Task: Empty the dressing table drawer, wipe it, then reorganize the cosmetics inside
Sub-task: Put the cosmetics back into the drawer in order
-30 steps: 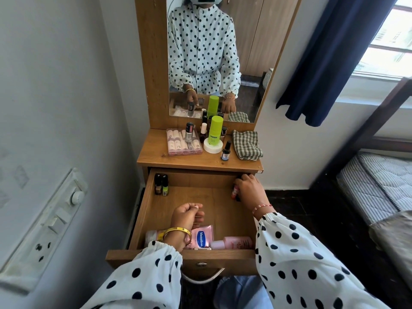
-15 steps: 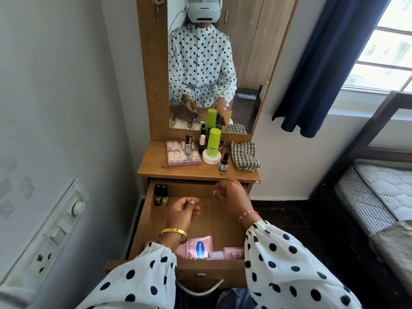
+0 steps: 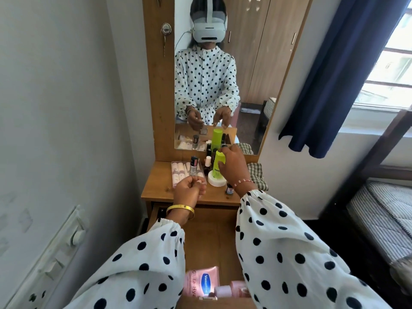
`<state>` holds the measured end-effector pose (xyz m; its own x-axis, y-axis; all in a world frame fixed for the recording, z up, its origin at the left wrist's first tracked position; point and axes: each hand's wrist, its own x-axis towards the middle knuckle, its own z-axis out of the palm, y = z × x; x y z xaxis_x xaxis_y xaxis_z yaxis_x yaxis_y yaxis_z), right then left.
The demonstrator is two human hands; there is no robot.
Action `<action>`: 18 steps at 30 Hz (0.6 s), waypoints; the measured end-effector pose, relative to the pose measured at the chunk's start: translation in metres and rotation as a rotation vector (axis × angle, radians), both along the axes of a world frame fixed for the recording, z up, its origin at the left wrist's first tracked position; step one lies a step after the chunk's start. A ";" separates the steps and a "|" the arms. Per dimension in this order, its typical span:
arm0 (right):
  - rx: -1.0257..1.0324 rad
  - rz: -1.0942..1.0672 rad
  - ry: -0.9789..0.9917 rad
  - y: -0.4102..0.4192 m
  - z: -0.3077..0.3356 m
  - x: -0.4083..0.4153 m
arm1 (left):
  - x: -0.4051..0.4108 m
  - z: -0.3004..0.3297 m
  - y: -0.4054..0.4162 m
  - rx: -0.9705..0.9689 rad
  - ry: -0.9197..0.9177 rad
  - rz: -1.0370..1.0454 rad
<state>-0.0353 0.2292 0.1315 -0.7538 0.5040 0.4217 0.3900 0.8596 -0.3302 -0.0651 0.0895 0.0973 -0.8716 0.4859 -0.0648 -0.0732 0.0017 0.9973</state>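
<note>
We judge the reorganizing step in hand: the right hand (image 3: 234,168) curls around the green bottle (image 3: 218,164) on the dressing-table top, the left hand (image 3: 189,188) hovers loosely curled beside it, apparently empty, and next comes lifting the bottle back toward the open drawer (image 3: 211,233) beneath both wrists.

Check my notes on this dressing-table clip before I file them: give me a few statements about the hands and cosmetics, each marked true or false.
1. The right hand is at the green bottle. True.
2. The green bottle lies inside the drawer. False: it stands on a white round jar on the tabletop.
3. The pink Vaseline tube is in the drawer. True.
4. The checked cloth is in the left hand. False: it lies on the tabletop, at the right.
</note>
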 end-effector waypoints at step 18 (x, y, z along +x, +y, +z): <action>-0.221 0.060 0.146 0.000 0.007 0.013 | -0.007 -0.004 0.011 0.021 -0.266 -0.079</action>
<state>-0.0225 0.2292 0.1382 -0.7245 0.5521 0.4127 0.2751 0.7805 -0.5614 -0.0726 0.1005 0.0929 -0.7849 0.5549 -0.2756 -0.3329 -0.0025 0.9430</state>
